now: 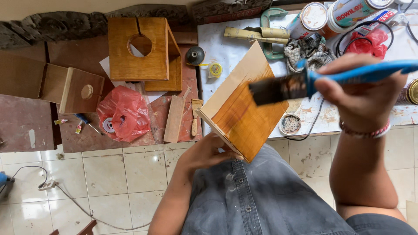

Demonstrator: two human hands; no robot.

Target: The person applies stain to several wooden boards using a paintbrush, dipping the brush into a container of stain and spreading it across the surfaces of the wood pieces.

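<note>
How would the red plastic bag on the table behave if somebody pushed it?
The red plastic bag looks thin and crumpled, so it would probably deform rather than slide. A small roll shows inside, so it may feel light and shift unevenly.

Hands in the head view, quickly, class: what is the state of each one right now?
Left hand: closed on the lower corner of the wooden box, holding it up.
Right hand: closed on the blue-handled paintbrush, bristles against the box.
</note>
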